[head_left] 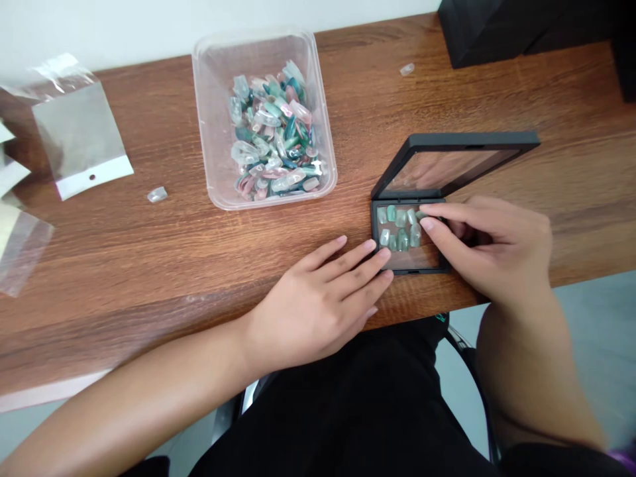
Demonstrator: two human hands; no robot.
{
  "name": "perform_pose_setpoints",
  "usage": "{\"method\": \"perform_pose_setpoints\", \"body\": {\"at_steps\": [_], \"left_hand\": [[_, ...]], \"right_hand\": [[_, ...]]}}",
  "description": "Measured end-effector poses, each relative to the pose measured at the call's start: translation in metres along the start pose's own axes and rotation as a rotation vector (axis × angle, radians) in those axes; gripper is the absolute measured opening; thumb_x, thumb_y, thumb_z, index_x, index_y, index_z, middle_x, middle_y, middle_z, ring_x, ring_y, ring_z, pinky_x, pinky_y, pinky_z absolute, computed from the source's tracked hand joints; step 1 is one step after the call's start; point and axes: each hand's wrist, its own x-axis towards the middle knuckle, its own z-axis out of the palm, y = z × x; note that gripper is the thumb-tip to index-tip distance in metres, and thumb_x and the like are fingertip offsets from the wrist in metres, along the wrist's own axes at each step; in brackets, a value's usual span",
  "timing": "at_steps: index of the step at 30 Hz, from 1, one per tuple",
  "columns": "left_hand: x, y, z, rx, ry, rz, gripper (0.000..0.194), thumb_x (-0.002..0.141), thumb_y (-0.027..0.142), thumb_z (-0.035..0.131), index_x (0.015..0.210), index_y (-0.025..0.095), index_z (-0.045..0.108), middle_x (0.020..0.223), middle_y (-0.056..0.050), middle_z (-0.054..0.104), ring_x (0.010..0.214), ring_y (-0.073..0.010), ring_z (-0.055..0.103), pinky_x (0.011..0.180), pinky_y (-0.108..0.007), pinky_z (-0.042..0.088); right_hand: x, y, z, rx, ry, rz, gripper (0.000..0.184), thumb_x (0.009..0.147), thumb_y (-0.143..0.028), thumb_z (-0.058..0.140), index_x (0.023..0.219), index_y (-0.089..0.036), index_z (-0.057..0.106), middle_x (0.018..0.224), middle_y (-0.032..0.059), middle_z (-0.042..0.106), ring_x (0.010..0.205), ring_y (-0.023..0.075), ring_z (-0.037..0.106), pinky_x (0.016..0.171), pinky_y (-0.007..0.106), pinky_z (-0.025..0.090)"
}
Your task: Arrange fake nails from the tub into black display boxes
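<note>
A black hinged case [410, 270] lies on the table with its clear-windowed lid [474, 138] raised. Inside it, green and clear false nails [403, 239] stand in two rows towards the hinge side. My right hand [501, 245] reaches in from the right, thumb and forefinger pinched on a green false nail at the end of the upper row; most of that nail is hidden by the fingertips. My left hand [328, 298] rests flat with its fingers stretched out, the fingertips touching the left edge of the case.
A clear plastic tub [211, 132] holds a heap of loose false nails [278, 132]. Single clear nails lie at the left [158, 194] and far back [407, 69]. Clear plastic bags [84, 139] lie on the left. Black boxes [491, 33] stand at the back right.
</note>
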Motion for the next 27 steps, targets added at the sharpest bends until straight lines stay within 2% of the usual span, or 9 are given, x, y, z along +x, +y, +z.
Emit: {"method": "perform_pose_setpoints", "body": {"at_steps": [5,9,12,15,19,21,24,27], "left_hand": [[0.001,0.000,-0.001,0.002,-0.014,0.001,0.039,0.103,0.027,0.059,0.139,0.012,0.062,0.152,-0.008,0.059,0.144,-0.0252,0.055,0.125,-0.048,0.042],[0.001,0.001,-0.001,-0.001,-0.012,-0.008,0.039,0.103,0.027,0.059,0.138,0.012,0.063,0.152,-0.008,0.059,0.145,-0.0247,0.054,0.125,-0.045,0.042],[0.001,0.001,-0.001,0.004,-0.009,-0.028,0.039,0.103,0.028,0.060,0.138,0.013,0.063,0.152,-0.006,0.060,0.146,-0.0244,0.053,0.123,-0.041,0.044],[0.002,0.002,-0.001,0.010,-0.017,-0.032,0.039,0.103,0.028,0.059,0.138,0.012,0.064,0.151,-0.005,0.060,0.146,-0.0253,0.053,0.121,-0.040,0.046],[0.001,0.002,-0.002,0.008,-0.023,-0.020,0.039,0.103,0.029,0.058,0.138,0.011,0.064,0.151,-0.007,0.060,0.147,-0.0261,0.051,0.119,-0.040,0.047],[0.000,0.002,-0.001,0.004,-0.022,-0.018,0.040,0.104,0.029,0.056,0.139,0.011,0.063,0.152,-0.008,0.060,0.145,-0.0245,0.054,0.117,-0.039,0.048],[-0.001,0.002,-0.001,-0.006,-0.030,-0.024,0.040,0.105,0.030,0.055,0.140,0.012,0.062,0.153,-0.010,0.058,0.144,-0.0231,0.055,0.116,-0.038,0.050],[-0.001,0.003,-0.001,-0.006,-0.030,-0.026,0.040,0.105,0.030,0.053,0.139,0.011,0.062,0.153,-0.010,0.058,0.144,-0.0231,0.054,0.116,-0.038,0.050]], "right_hand": [[-0.003,-0.005,0.000,0.009,0.036,0.051,0.012,0.092,-0.028,0.070,0.099,-0.032,0.079,0.061,-0.0018,0.056,0.055,0.0131,0.049,0.056,0.033,0.039],[-0.007,-0.005,-0.003,-0.137,0.132,0.046,0.009,0.091,-0.027,0.070,0.095,-0.029,0.077,0.060,-0.0010,0.055,0.056,0.0150,0.049,0.058,0.035,0.040],[-0.010,-0.003,-0.005,-0.311,0.137,-0.042,0.006,0.091,-0.026,0.069,0.088,-0.028,0.074,0.060,0.0000,0.056,0.058,0.0169,0.050,0.058,0.035,0.039],[-0.012,-0.002,-0.007,-0.491,0.093,-0.149,0.010,0.091,-0.026,0.068,0.081,-0.025,0.070,0.062,0.0016,0.058,0.063,0.0182,0.053,0.055,0.035,0.034],[-0.013,-0.003,-0.014,-0.621,0.051,-0.337,0.007,0.088,-0.025,0.073,0.081,-0.023,0.070,0.067,0.0008,0.067,0.061,0.0152,0.053,0.052,0.034,0.027],[-0.013,-0.004,-0.017,-0.621,0.025,-0.367,0.002,0.087,-0.026,0.074,0.087,-0.024,0.073,0.068,-0.0001,0.068,0.061,0.0145,0.054,0.052,0.033,0.028],[-0.015,-0.002,-0.019,-0.531,-0.001,-0.356,0.014,0.087,-0.026,0.075,0.100,-0.025,0.076,0.070,0.0004,0.071,0.064,0.0161,0.060,0.054,0.032,0.033],[-0.015,0.001,-0.018,-0.418,0.008,-0.268,0.020,0.089,-0.028,0.074,0.108,-0.026,0.076,0.070,0.0004,0.070,0.065,0.0167,0.062,0.055,0.031,0.036]]}}
